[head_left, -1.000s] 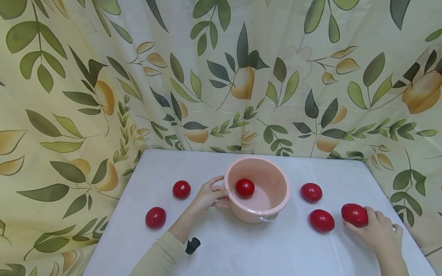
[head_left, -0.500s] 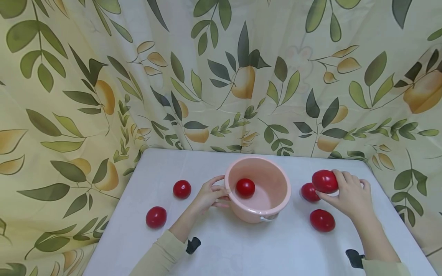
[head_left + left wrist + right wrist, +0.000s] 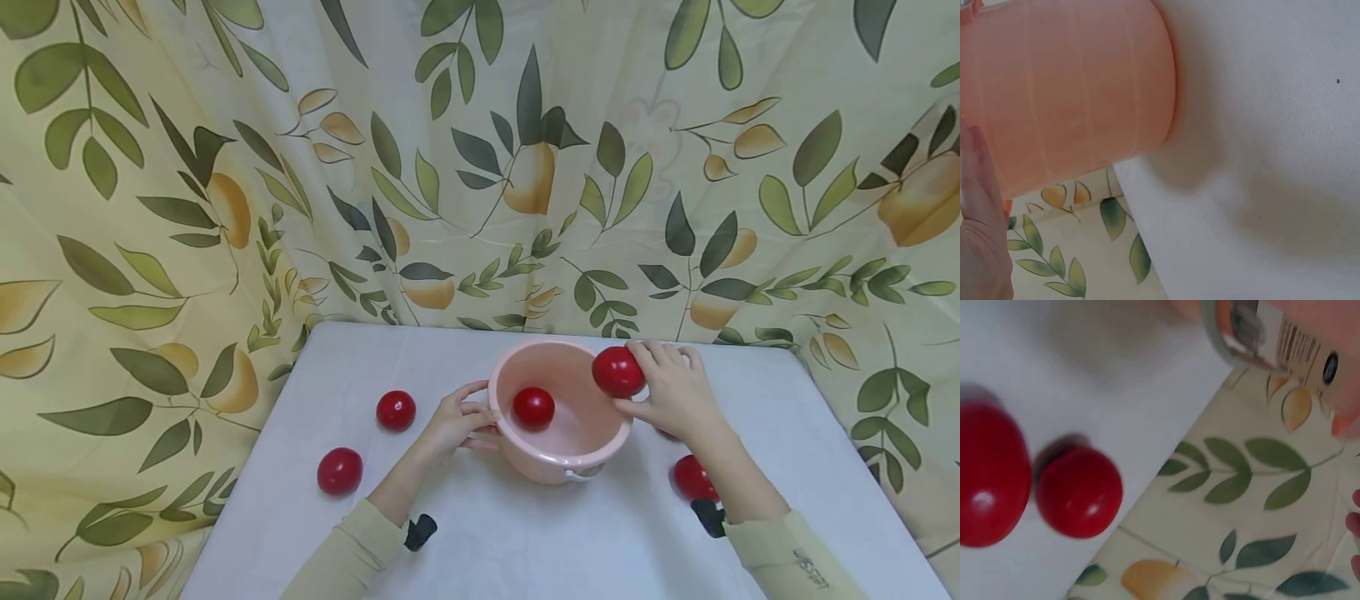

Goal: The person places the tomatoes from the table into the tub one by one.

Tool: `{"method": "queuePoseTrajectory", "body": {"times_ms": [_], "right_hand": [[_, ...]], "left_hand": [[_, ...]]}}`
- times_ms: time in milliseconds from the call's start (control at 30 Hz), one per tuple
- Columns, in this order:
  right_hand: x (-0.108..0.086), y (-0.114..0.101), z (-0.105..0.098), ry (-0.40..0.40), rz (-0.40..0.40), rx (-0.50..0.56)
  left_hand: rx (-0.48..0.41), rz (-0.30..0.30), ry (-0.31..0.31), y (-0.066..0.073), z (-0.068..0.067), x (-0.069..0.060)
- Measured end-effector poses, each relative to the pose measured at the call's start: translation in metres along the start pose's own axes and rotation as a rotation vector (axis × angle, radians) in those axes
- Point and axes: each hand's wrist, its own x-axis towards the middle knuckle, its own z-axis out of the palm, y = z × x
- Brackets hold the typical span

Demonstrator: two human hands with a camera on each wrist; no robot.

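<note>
A pink bucket [image 3: 558, 462] stands on the table with one glossy red, round fruit-like object [image 3: 533, 408] inside. My left hand [image 3: 452, 427] holds the bucket at the left of its rim; in the left wrist view part of that hand [image 3: 982, 219] shows beside the bucket wall [image 3: 1079, 94]. With its fingertips and thumb my right hand [image 3: 671, 390] grips another red fruit-like object [image 3: 617, 372], which is over the bucket's right rim. In the right wrist view only a few fingertips [image 3: 1355, 522] show at the right edge, and the held object is out of sight.
Two red objects, one farther back [image 3: 396, 411] and one nearer [image 3: 340, 472], lie left of the bucket. Right of it, a red object [image 3: 693, 477] and a smaller-looking one [image 3: 1080, 492] sit partly behind my right arm. A leaf-patterned curtain [image 3: 480, 250] hangs behind the white table [image 3: 525, 542].
Carrying the red object, my right hand has swung from the table's right side, up and leftward, to the bucket's rim. The left hand and the bucket have stayed put.
</note>
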Motion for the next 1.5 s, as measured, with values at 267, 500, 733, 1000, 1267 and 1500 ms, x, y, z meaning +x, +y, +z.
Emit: {"method": "queuePoseTrajectory", "body": {"times_ms": [267,500,733,1000,1267,1500], "right_hand": [[0.018,-0.037,0.026,-0.04,-0.16,0.029],[0.03,-0.06,0.048,-0.143,-0.25,0.044],[0.039,-0.075,0.061,-0.228,-0.368,-0.047],[0.045,-0.085,0.076,-0.325,-0.453,-0.14],[0.044,-0.091,0.081,-0.412,-0.48,-0.164],[0.041,-0.092,0.081,-0.471,-0.495,-0.188]], "left_hand": [[-0.002,0.007,-0.008,0.0,0.0,-0.001],[0.023,-0.008,0.004,-0.001,0.001,0.001],[0.02,-0.006,-0.008,0.0,0.0,0.001],[0.029,-0.008,-0.007,0.0,0.0,0.001],[0.035,-0.017,0.005,0.001,0.0,-0.001],[0.032,-0.014,-0.003,-0.001,-0.001,-0.001]]}}
